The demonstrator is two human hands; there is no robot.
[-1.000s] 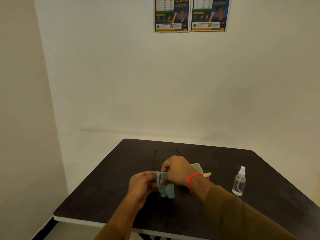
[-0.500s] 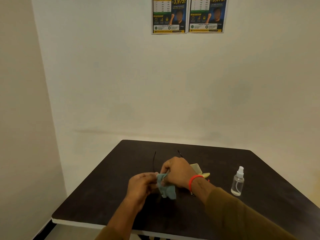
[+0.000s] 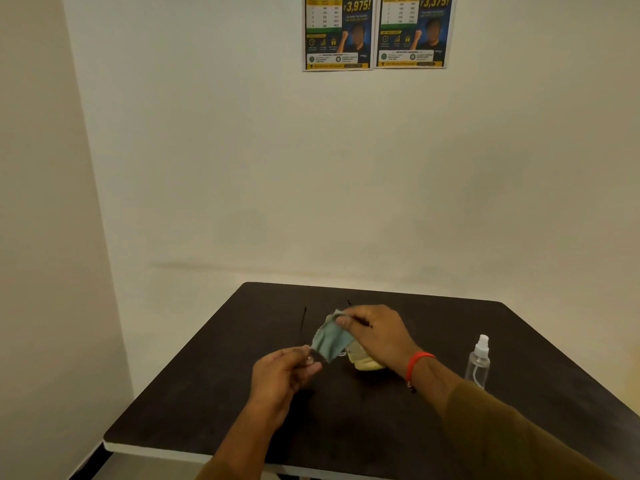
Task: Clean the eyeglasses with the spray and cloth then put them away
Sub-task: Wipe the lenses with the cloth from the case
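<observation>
My left hand [image 3: 282, 374] pinches the front of the thin black eyeglasses [image 3: 304, 322] low over the dark table [image 3: 194, 403]. Their two temple arms point away from me. My right hand [image 3: 379, 336] pinches the top edge of a grey-green cloth [image 3: 330, 339], which hangs down between my two hands, its lower corner close to my left fingertips. The lenses are mostly hidden behind the cloth and my fingers. A clear spray bottle [image 3: 478, 362] with a white nozzle stands upright to the right of my right wrist.
A pale yellow case [image 3: 363, 360] lies on the table under my right hand, partly hidden. The table's near edge runs just below my forearms. Cream walls close off the left and back, with two posters [image 3: 375, 31] high up.
My right hand has lifted up and away from my left hand, drawing the cloth out so it hangs open. My left hand has dropped slightly with the eyeglasses.
</observation>
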